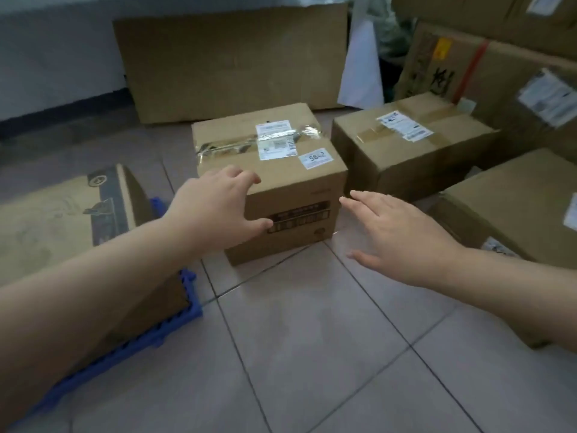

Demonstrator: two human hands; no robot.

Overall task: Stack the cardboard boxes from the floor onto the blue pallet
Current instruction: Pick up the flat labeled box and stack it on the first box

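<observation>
A taped cardboard box [281,182] with a white shipping label stands on the tiled floor in the middle. My left hand [215,207] is spread over its near left corner, fingers curled at the top edge, thumb on the front face. My right hand [396,235] is open, just right of the box's near right corner, not touching it. The blue pallet [146,335] lies at the left with a large cardboard box [62,226] on it; my left forearm hides part of both.
Another labelled box [415,145] sits on the floor to the right, and a further one [515,207] is nearer at the right edge. A big box [234,64] stands at the back wall. More boxes [499,67] are piled at the back right.
</observation>
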